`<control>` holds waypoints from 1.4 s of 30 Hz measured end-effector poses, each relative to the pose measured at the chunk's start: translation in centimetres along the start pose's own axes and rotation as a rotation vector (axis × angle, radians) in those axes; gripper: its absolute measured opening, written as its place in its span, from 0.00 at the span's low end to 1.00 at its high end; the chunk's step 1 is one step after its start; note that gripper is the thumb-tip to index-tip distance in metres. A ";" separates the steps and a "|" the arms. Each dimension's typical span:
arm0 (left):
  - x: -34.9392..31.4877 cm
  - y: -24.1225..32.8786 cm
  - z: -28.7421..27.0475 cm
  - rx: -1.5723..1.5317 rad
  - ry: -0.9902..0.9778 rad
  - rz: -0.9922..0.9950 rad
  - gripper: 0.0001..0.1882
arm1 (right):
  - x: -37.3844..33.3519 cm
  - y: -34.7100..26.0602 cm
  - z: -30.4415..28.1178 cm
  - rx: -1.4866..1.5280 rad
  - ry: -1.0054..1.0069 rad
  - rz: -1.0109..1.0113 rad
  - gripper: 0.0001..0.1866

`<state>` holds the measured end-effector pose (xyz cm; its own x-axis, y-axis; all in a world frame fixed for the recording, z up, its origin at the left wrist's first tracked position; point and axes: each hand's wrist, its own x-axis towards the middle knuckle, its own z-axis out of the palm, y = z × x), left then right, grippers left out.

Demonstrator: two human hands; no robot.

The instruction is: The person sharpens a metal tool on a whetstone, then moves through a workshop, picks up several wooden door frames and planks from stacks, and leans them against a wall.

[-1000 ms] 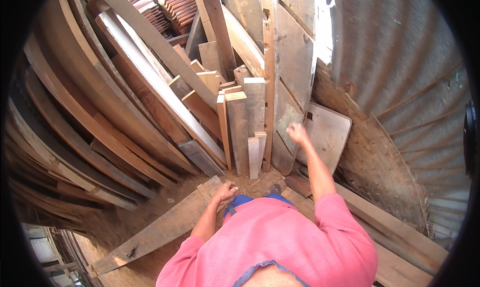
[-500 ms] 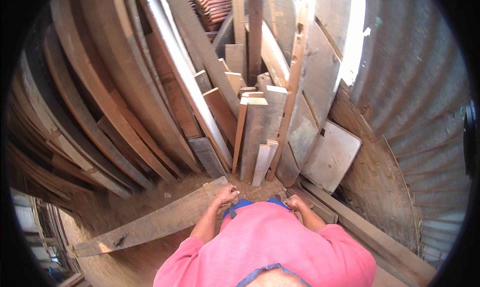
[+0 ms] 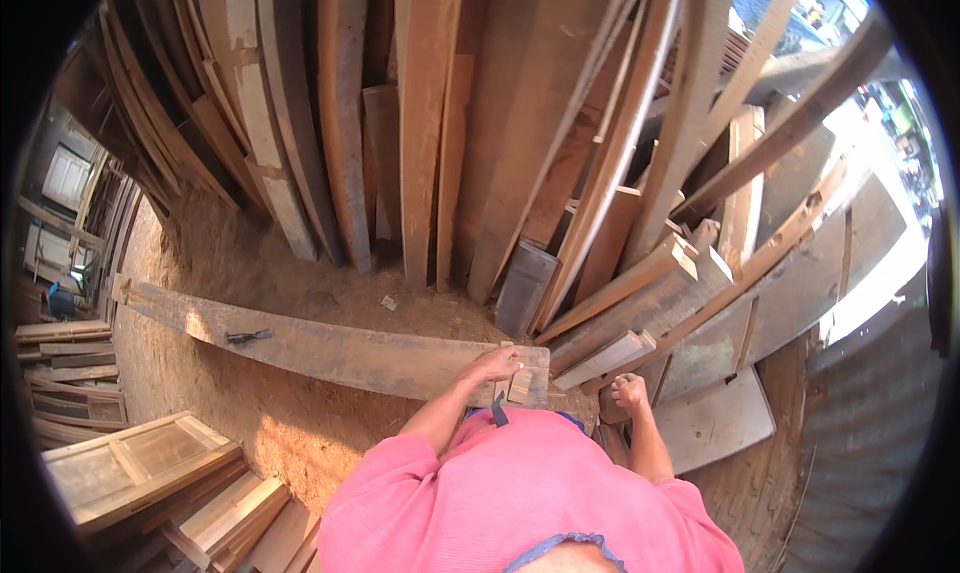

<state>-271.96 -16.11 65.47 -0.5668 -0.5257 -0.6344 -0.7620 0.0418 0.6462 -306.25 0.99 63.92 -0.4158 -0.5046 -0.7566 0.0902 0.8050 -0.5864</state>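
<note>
At lower centre of the frame, a person in a pink shirt (image 3: 530, 488) bends over the right end of a long plank (image 3: 350, 351), which runs from centre left to just below the middle. Left hand (image 3: 496, 363) lies over that end, beside a short pale wood strip (image 3: 520, 385); fingers partly bent, cannot tell whether they grip the wood or only rest on it. Right hand (image 3: 630, 393), right of centre and apart from the plank, is narrow: fingers curled into a loose fist, contents hidden. A dark tool (image 3: 248, 336) lies on the plank's left half. Leaning boards (image 3: 430, 143) fill the upper part of the frame; shorter offcuts (image 3: 605, 361) slant near the right hand. Lower right, a pale panel (image 3: 715, 421) leans by a corrugated sheet (image 3: 868, 423). Lower left, a panelled wooden door (image 3: 140, 463) lies in sunlight, cut timber (image 3: 228, 518) just beside it.
</note>
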 end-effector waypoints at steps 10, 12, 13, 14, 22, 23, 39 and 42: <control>2.3 -2.6 -16.3 -0.222 0.484 -0.042 0.32 | 1.0 -2.8 9.4 -0.402 -0.261 -0.169 0.17; 3.3 -0.5 -22.6 -0.191 0.697 0.038 0.33 | 0.3 -4.3 10.1 -0.399 -0.195 -0.108 0.19; 4.7 -0.1 -25.2 -0.185 0.805 0.098 0.33 | 1.3 -3.6 10.0 -0.400 -0.195 -0.118 0.19; 7.1 0.6 -27.9 -0.129 0.914 0.142 0.34 | 3.8 -0.9 8.8 -0.383 -0.153 -0.136 0.20; 12.4 12.0 -42.2 0.058 1.286 0.219 0.37 | 5.0 5.0 3.1 -0.126 0.041 -0.083 0.16; 11.8 11.7 -42.7 0.042 1.285 0.107 0.37 | 3.0 3.5 3.8 -0.156 0.068 -0.007 0.16; 9.4 10.0 -42.4 0.294 1.215 0.086 0.39 | 2.2 3.7 5.6 -0.028 0.009 -0.063 0.09; 6.2 9.8 -41.5 0.224 1.139 0.144 0.37 | 3.0 2.4 5.6 0.096 -0.045 0.002 0.09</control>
<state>-269.98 -54.25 85.47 -0.1301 -0.9570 0.2592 -0.8164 0.2517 0.5197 -302.20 -0.35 58.66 -0.3746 -0.5186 -0.7686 0.1784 0.7731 -0.6086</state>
